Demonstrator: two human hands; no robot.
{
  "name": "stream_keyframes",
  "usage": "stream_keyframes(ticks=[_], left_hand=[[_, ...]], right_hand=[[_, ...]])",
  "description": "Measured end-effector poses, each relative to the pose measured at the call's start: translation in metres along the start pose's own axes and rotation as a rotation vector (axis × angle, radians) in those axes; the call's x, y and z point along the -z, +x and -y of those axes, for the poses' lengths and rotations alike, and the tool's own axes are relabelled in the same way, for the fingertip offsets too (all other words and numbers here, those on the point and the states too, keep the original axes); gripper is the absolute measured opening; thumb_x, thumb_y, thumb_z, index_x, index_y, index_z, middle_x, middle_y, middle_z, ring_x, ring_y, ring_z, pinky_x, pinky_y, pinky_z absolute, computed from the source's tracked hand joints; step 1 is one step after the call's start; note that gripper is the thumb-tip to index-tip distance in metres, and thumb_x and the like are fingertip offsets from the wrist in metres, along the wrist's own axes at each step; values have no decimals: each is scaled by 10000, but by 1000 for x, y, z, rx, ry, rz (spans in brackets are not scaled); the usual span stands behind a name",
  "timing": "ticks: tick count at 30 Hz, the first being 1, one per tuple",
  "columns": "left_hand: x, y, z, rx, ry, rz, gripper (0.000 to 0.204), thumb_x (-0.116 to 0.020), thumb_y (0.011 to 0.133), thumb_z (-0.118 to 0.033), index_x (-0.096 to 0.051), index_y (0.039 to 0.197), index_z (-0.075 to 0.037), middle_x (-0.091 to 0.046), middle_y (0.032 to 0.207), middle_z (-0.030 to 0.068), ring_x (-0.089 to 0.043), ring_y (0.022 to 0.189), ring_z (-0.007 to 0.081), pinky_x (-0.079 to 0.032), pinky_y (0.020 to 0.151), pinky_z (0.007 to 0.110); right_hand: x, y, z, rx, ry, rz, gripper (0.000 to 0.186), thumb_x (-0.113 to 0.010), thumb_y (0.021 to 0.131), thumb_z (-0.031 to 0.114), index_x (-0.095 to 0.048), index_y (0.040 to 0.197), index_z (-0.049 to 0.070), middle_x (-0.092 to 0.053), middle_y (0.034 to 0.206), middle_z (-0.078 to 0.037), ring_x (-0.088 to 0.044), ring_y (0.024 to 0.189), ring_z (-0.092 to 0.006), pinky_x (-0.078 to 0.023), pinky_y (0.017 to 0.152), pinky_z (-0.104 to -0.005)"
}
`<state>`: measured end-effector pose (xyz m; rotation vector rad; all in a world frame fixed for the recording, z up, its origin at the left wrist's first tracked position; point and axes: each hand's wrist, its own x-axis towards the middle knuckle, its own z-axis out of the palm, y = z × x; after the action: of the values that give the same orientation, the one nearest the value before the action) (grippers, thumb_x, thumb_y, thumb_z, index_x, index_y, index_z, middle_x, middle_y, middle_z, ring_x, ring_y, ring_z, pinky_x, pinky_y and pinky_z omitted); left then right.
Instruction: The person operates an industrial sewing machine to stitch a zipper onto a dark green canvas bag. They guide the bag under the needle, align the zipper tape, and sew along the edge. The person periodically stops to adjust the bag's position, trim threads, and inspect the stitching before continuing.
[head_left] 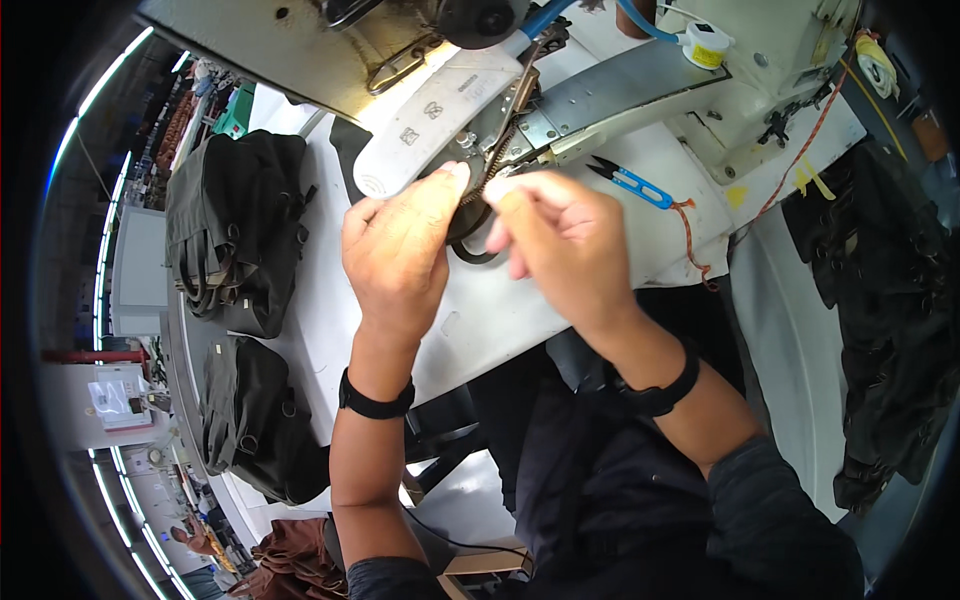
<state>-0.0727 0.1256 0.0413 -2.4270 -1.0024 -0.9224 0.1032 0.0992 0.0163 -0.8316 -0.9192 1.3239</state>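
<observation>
Zipper strip (497, 153), dark with brass-coloured teeth, runs under the head of a sewing machine (440, 122) and curls into a loop just above the white surface (500, 325). The left hand (398, 240) is at its left side, its fingers bunched and grasping the strip; the right hand (572, 240) is close on the other side, its fingers curled but blurred, so I cannot tell whether they grip anything. To the right on the surface lie blue thread snips (640, 187) with an orange-red cord (692, 245) trailing toward the edge. At the left, a dark bag (235, 225) sits near a second dark bag (265, 420), both with metal rings. Beyond, dark fabric pieces (885, 330) hang along the right, and reddish-brown material (292, 558) is heaped low on the left. Farther left, the room shows cluttered racks, a pale panel (140, 270) and rows of bright light tubes (113, 510).
</observation>
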Motion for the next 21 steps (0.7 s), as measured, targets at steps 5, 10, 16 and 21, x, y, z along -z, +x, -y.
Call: stream_keyframes(ticks=[5,10,16,21], left_hand=[[0,-5,-19,58,86,4,399,-664,819,76,-751,1183,-63,-780,1165,61,-736,1036,156,-448,816,308],[-2,-3,-30,91,101,-23,410,-648,829,71,-739,1207,-58,-777,1163,60,-734,1031,153,-443,827,310],[-1,-5,-29,118,94,-24,415,-648,821,87,-742,1195,-67,-777,1166,53,-733,1031,147,-443,829,305],[-5,-4,-26,141,65,-50,394,-707,828,102,-756,1171,-86,-781,1180,36,-743,958,168,-470,807,324]], right_hand=[[13,35,35,233,-290,-27,160,-683,1014,134,-683,913,10,-672,686,-23,-551,539,-32,-428,495,-206],[16,54,28,367,-523,-40,287,-739,942,165,-588,778,-15,-558,544,-125,-473,450,-213,-393,492,-371],[18,55,26,363,-543,-4,286,-726,962,173,-595,786,-10,-577,546,-119,-507,439,-193,-406,485,-353],[18,54,30,315,-468,29,262,-713,980,179,-607,819,2,-604,544,-88,-556,429,-151,-425,468,-321]])
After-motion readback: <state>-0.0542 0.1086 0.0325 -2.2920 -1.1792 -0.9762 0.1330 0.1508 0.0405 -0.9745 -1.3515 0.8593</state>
